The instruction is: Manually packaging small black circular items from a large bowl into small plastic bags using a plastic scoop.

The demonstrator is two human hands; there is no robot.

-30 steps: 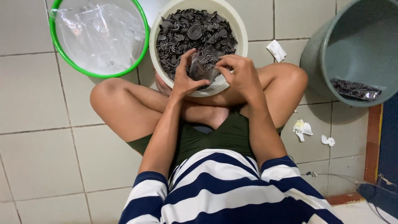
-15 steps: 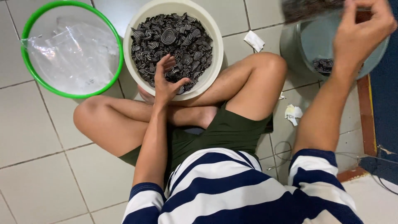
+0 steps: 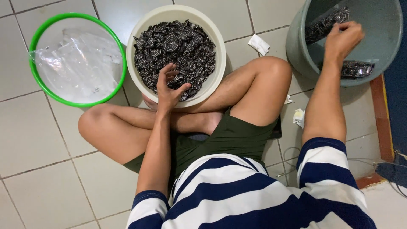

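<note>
left hand (image 3: 168,87) rests curled on the spiral pieces (image 3: 176,44) in the cream tub (image 3: 137,34); right hand (image 3: 342,39) pinches a strip (image 3: 324,26) over the grey bucket (image 3: 299,46).

Single head-worn view, looking almost straight down from above onto crossed legs and tiled floor (image 3: 38,144). Close range, striped shirt (image 3: 237,195) filling the 6 o'clock edge. White bucket (image 3: 214,63) at 12 o'clock, green-rimmed basin (image 3: 32,46) at 10 o'clock, grey tub (image 3: 296,46) cropped at 2 o'clock. No second view to overlap.
</note>
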